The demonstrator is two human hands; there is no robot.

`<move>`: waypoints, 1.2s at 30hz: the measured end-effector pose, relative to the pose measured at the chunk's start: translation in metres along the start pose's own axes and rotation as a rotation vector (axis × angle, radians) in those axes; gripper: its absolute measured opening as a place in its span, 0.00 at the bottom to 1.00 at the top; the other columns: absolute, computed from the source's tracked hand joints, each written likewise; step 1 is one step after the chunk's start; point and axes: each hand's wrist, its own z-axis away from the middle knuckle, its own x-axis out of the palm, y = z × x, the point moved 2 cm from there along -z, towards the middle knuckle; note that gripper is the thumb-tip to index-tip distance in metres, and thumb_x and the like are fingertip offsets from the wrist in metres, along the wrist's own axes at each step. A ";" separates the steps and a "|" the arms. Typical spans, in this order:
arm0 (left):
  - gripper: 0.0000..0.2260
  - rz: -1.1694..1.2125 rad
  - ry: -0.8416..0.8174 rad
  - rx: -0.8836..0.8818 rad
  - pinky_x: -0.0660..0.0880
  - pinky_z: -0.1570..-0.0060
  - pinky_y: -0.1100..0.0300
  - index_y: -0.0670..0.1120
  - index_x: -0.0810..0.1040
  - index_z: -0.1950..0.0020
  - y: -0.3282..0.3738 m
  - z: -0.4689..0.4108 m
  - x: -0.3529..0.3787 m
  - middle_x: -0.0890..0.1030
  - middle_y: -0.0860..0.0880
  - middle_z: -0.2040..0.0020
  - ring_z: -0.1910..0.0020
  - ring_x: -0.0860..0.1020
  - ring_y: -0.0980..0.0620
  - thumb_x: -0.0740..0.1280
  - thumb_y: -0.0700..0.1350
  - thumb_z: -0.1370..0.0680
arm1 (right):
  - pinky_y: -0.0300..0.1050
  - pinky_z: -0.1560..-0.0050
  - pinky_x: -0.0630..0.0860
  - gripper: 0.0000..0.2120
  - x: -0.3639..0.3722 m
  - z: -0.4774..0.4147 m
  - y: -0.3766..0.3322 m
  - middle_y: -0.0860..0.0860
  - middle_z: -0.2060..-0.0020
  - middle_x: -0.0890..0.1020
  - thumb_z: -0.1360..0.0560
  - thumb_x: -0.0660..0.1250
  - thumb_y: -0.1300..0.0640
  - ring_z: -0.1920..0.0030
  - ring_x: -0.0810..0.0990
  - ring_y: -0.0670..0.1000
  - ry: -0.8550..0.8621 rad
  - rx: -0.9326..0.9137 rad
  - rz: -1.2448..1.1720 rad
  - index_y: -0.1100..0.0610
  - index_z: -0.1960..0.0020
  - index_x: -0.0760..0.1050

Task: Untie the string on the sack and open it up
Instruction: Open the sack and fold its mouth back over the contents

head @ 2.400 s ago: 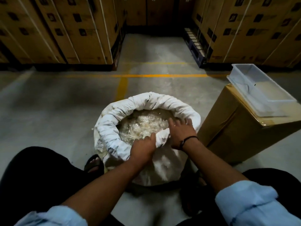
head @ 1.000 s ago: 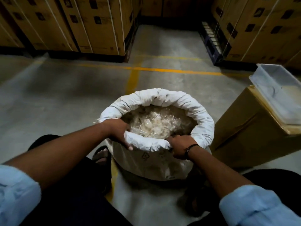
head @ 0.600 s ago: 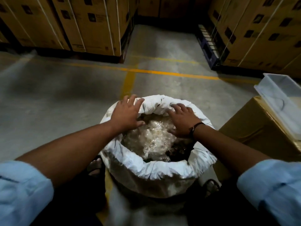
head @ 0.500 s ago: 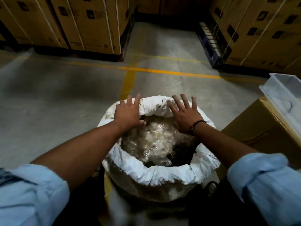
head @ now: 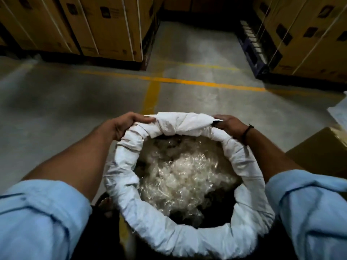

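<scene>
A white woven sack (head: 174, 239) stands open on the floor right below me, its top rolled down into a thick rim. Inside lies a heap of shiny clear plastic shreds (head: 184, 177). My left hand (head: 127, 124) grips the far left of the rolled rim, fingers curled over it. My right hand (head: 229, 124), with a dark band at the wrist, grips the far right of the rim. No string shows in this view.
A brown cardboard box (head: 323, 149) stands close on the right, with a pale tray (head: 339, 113) at the frame edge on it. Stacked strapped cartons (head: 97, 25) line the back left and back right (head: 308, 34). Yellow lines (head: 169, 80) cross the concrete floor.
My hands went from lying flat near the sack's far rim to gripping that rim at both sides. The view has closed in and tilted down over the sack's mouth.
</scene>
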 end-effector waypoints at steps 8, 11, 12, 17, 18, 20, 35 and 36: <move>0.30 -0.743 0.798 0.125 0.77 0.54 0.56 0.42 0.75 0.39 0.013 -0.011 0.007 0.78 0.47 0.49 0.52 0.82 0.48 0.73 0.63 0.29 | 0.56 0.43 0.72 0.35 0.017 0.007 -0.010 0.59 0.39 0.77 0.28 0.68 0.49 0.41 0.76 0.63 0.444 0.103 0.532 0.55 0.25 0.59; 0.22 -1.275 1.131 0.432 0.71 0.42 0.46 0.49 0.69 0.33 0.017 -0.008 0.048 0.75 0.43 0.37 0.39 0.74 0.38 0.67 0.52 0.26 | 0.59 0.42 0.70 0.37 0.052 0.032 -0.029 0.58 0.36 0.73 0.32 0.66 0.51 0.40 0.73 0.63 0.486 -0.158 0.823 0.55 0.25 0.60; 0.21 -1.383 1.102 0.475 0.70 0.41 0.45 0.49 0.69 0.33 0.012 -0.013 0.064 0.75 0.43 0.36 0.38 0.73 0.38 0.64 0.50 0.26 | 0.62 0.38 0.68 0.38 0.065 0.039 -0.030 0.58 0.33 0.70 0.32 0.64 0.51 0.36 0.71 0.63 0.469 -0.174 0.855 0.56 0.24 0.58; 0.45 -1.545 1.025 0.243 0.43 0.32 0.26 0.50 0.43 0.19 -0.049 -0.039 0.101 0.44 0.37 0.20 0.26 0.43 0.23 0.61 0.65 0.28 | 0.74 0.31 0.51 0.47 0.095 0.050 0.017 0.61 0.21 0.52 0.27 0.60 0.35 0.25 0.56 0.68 0.431 0.019 0.931 0.60 0.20 0.46; 0.48 -1.588 1.040 0.257 0.43 0.32 0.26 0.52 0.40 0.20 -0.054 -0.039 0.093 0.40 0.37 0.20 0.26 0.43 0.22 0.63 0.67 0.29 | 0.74 0.31 0.53 0.49 0.092 0.049 0.020 0.61 0.22 0.53 0.27 0.60 0.32 0.26 0.60 0.68 0.450 0.047 0.917 0.60 0.21 0.46; 0.49 -1.622 1.078 0.272 0.55 0.33 0.27 0.54 0.37 0.20 -0.055 -0.035 0.073 0.41 0.37 0.20 0.27 0.54 0.23 0.67 0.66 0.28 | 0.71 0.33 0.60 0.48 0.085 0.044 0.023 0.63 0.24 0.59 0.27 0.59 0.31 0.32 0.68 0.67 0.489 0.036 0.912 0.61 0.21 0.47; 0.46 -1.280 1.002 0.140 0.77 0.47 0.47 0.61 0.55 0.23 -0.004 0.027 -0.041 0.80 0.38 0.40 0.45 0.80 0.35 0.76 0.61 0.35 | 0.55 0.55 0.74 0.34 -0.012 0.028 0.038 0.64 0.46 0.81 0.19 0.51 0.39 0.51 0.81 0.65 0.379 0.102 0.898 0.54 0.20 0.45; 0.45 -1.249 0.987 0.141 0.76 0.47 0.47 0.61 0.57 0.24 -0.008 0.024 -0.039 0.80 0.38 0.39 0.44 0.80 0.36 0.76 0.60 0.35 | 0.55 0.54 0.74 0.34 -0.008 0.027 0.037 0.63 0.46 0.81 0.20 0.50 0.38 0.50 0.81 0.64 0.368 0.127 0.876 0.54 0.20 0.46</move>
